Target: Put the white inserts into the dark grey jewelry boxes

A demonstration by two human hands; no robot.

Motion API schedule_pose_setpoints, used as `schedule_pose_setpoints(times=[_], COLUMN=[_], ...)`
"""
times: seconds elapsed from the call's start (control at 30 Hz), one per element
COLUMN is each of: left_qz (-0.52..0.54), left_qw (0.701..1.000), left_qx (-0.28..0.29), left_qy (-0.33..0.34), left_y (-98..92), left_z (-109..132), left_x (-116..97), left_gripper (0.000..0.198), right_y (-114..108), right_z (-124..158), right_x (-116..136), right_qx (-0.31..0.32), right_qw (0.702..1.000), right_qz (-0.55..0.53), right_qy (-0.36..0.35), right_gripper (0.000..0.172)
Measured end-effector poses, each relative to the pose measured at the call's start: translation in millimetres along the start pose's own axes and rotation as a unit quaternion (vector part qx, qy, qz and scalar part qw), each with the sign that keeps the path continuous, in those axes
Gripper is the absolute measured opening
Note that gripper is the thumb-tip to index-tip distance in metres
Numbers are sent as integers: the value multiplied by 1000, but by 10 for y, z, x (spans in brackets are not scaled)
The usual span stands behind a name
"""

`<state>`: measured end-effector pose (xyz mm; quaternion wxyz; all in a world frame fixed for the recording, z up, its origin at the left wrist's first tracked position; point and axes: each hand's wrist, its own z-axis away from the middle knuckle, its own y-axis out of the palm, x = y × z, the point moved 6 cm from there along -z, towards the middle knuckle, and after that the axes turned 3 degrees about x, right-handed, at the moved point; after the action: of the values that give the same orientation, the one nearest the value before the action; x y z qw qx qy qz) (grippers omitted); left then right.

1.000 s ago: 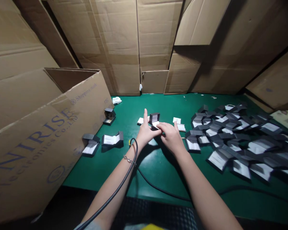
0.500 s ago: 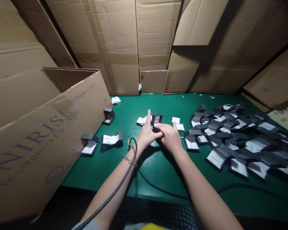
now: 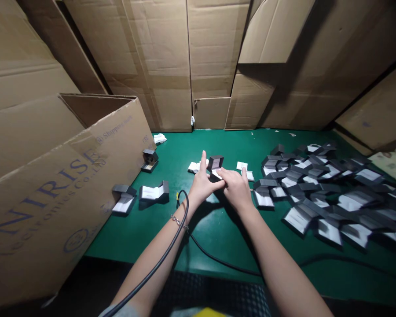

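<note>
A small black hinged box [image 3: 215,163] stands with its lid up between my hands, above the green table. My left hand [image 3: 202,184] grips the box from the left, thumb across its near side and one finger pointing up; its other fingers are hidden. My right hand [image 3: 236,188] is closed at the box's right side. Its fingertips press on a white insert [image 3: 217,174] in the base, which they partly cover. Behind my left hand lie white folded pieces [image 3: 194,167]. White card pieces [image 3: 242,166] lie just beyond my right hand.
Many open black boxes with white inserts [image 3: 297,219] crowd the right side of the green table [image 3: 218,246]. At left are two more open boxes [image 3: 153,192] and one with a yellowish inside [image 3: 149,162]. A large carton [image 3: 69,189] borders the left. A black cable [image 3: 158,264] crosses my left forearm.
My right fingers have shifted slightly on the box, and more of the white insert shows in its base. My left hand has hardly moved.
</note>
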<state>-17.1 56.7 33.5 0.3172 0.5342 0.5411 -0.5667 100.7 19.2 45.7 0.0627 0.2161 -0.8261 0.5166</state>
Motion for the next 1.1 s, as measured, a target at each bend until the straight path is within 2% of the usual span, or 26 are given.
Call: schedule_pose_setpoints(times=[0.2, 0.37, 0.57, 0.9, 1.0, 1.1], left_qz=[13, 17, 7, -38, -52, -78], left_qw=[1000, 999, 999, 994, 992, 990], left_qx=[24, 29, 51, 95, 110, 116], left_qy=[2, -2, 0, -33, -26, -29], left_y=[16, 18, 46, 61, 56, 32], left_z=[4, -17, -40, -38, -51, -70], left_x=[-27, 11, 76, 139, 132, 112], left_gripper=[120, 121, 119, 114, 108, 92], right_y=[-20, -10, 117, 129, 76, -53], right_z=[-1, 4, -1, 4, 9, 7], right_x=[27, 64, 58, 72, 103, 159], right_qx=[19, 8, 80, 194, 184, 104], right_qw=[999, 999, 996, 979, 979, 985], right_qz=[47, 25, -4, -52, -88, -132], right_qy=[-12, -18, -49, 20, -1, -50], right_gripper=[45, 47, 55, 56, 49, 33])
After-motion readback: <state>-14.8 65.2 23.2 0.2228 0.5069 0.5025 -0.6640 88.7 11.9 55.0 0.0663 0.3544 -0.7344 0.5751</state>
